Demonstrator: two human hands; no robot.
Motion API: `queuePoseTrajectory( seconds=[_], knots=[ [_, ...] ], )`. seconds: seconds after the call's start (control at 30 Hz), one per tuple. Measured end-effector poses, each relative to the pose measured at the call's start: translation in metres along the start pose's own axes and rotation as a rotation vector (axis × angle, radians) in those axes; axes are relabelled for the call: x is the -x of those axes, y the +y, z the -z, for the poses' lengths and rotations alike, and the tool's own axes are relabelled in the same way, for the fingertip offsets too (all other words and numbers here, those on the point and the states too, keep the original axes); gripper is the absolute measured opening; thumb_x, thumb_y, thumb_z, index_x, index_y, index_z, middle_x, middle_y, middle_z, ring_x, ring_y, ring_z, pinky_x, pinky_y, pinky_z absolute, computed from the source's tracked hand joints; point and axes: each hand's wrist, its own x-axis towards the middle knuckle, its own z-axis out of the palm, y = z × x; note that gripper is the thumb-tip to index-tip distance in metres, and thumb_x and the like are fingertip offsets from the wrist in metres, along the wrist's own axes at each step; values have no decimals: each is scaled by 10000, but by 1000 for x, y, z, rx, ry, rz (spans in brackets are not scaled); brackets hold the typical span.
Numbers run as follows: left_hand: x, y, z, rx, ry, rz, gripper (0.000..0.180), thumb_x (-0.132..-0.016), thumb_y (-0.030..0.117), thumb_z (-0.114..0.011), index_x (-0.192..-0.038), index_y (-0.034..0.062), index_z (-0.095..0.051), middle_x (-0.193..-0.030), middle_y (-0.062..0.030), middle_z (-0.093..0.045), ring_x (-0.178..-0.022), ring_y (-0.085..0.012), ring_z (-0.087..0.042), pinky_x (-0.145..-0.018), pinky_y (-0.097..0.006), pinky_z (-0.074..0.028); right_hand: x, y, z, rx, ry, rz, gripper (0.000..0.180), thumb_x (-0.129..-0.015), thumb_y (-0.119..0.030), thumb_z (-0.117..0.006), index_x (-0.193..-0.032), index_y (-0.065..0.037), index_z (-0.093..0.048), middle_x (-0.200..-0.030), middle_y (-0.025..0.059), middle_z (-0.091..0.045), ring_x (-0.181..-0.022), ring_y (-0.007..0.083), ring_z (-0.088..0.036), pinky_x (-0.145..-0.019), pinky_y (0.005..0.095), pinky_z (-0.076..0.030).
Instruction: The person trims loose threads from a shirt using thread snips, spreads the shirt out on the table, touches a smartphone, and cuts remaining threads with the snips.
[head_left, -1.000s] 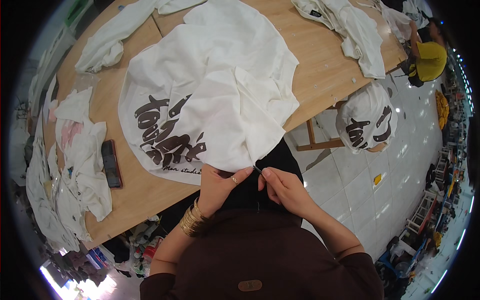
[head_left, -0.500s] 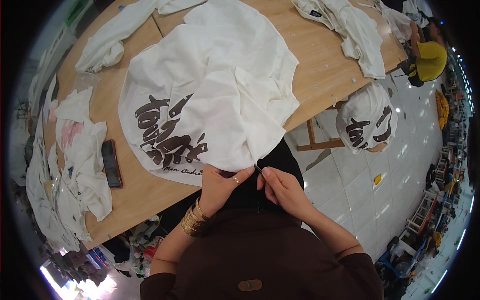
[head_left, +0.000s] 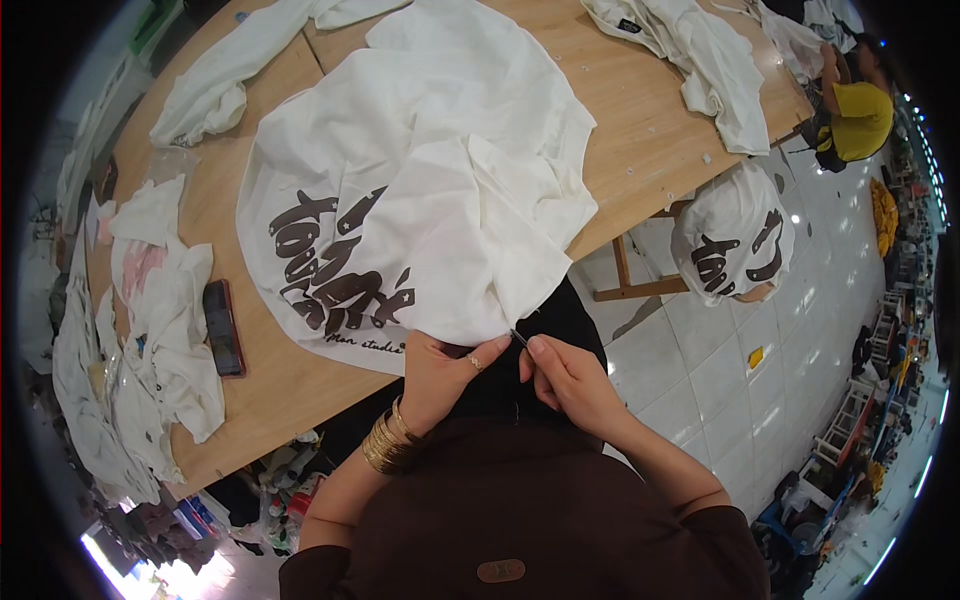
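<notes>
Left hand (head_left: 450,372) is down at the near hem of the white printed T-shirt (head_left: 420,190), fingers pinched on the cloth edge, a ring showing on one finger and a stack of gold bangles (head_left: 388,442) on the wrist; right hand (head_left: 568,378) sits just beside it, fingertips closed around a small dark tool (head_left: 519,338), too small to tell what kind, its tip touching the hem between the two hands; the shirt itself lies spread and rumpled across the wooden table (head_left: 650,130), dark brown lettering on its left half, its near edge hanging over the table's edge toward the person; to the left, a dark phone (head_left: 223,327) lies flat on the wood beside a heap of white garments (head_left: 150,330); another white garment (head_left: 215,85) stretches along the far left of the table, and more white cloth (head_left: 700,60) is piled at the far right; off the table's right side, a bundled white printed shirt (head_left: 735,240) rests over a wooden stool frame on the tiled floor (head_left: 720,370); far right, a person in a yellow top (head_left: 860,120) sits well apart from the work.
</notes>
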Motion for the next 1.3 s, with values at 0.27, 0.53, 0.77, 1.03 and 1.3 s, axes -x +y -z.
queuePoseTrajectory(
  seconds=[0.27, 0.53, 0.77, 1.03, 1.3],
  knots=[
    [1, 1, 1, -59, -15, -6, 156, -744, 11, -695, -886, -34, -651, -825, -50, -665, -738, -82, -600, -655, -217, -476, -1, 0, -1, 1, 5, -14, 396, -975, -335, -358, -755, -39, -502, -494, -3, -393, -456, 62, -386, -464, 227, -330],
    [2, 2, 0, -146, -33, -9, 163, -741, 14, -698, -891, -34, -654, -826, -50, -669, -739, -88, -607, -654, -222, -479, -3, 0, -1, -2, 36, -1, 386, -974, -318, -372, -736, -41, -495, -503, -10, -397, -456, 52, -382, -456, 222, -323],
    [2, -1, 1, -6, -37, 52, 243, -748, 1, -692, -977, -40, -623, -919, -64, -657, -829, -103, -604, -734, -229, -476, -20, 0, 11, 70, 442, 290, 273, -887, -291, -550, -842, -22, -548, -576, -10, -463, -531, 58, -404, -495, 220, -334],
    [-1, -2, 2, 58, -68, 84, 288, -750, -12, -687, -1019, -58, -595, -966, -78, -645, -869, -113, -598, -770, -235, -473, -40, -4, 9, 201, 417, 289, 250, -815, -182, -649, -725, -6, -496, -590, -21, -416, -585, 60, -354, -530, 217, -332],
    [-2, 23, 0, 263, -65, 311, 281, -794, 42, -640, -1057, -38, -579, -952, -109, -648, -849, -202, -649, -681, -287, -538, -34, -11, 15, 171, 480, 280, 210, -836, -154, -633, -762, 3, -515, -627, -30, -463, -606, 40, -374, -542, 196, -340]
  ],
)
